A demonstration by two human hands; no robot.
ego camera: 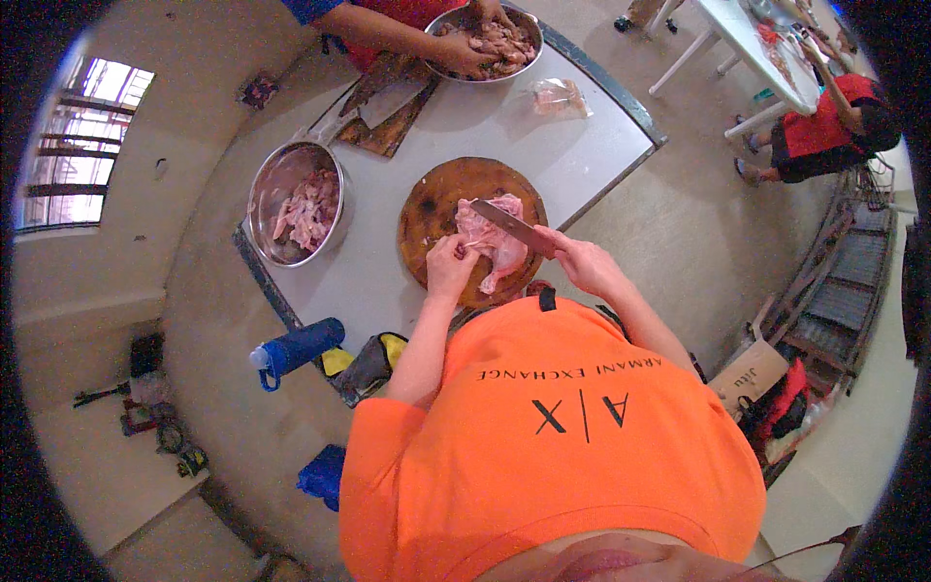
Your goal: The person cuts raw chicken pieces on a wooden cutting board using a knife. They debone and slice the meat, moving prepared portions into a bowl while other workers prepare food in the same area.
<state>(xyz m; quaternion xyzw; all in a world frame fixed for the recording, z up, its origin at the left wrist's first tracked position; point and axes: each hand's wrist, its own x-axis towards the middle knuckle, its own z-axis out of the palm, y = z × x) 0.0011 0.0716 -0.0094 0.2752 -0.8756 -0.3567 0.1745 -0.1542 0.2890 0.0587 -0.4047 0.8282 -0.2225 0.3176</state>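
Raw chicken (509,251), with skin on and a leg pointing towards me, lies on a round wooden chopping board (429,196). My left hand (449,263) pinches the chicken along its left edge. In my right hand (578,256) is a broad-bladed knife (509,224), its blade lying across the upper part of the meat. The fingers of my right hand wrap the handle, which is mostly hidden. Whether the edge has entered the meat, I cannot tell.
A steel bowl (343,218) of chicken pieces stands left. Across the table (473,120), a co-worker's hands (465,58) are in another meat-filled bowl (540,44). A cleaver (385,102) rests on a rectangular board (389,138). A plastic packet (561,98) and blue bottle (302,353) are near the edges.
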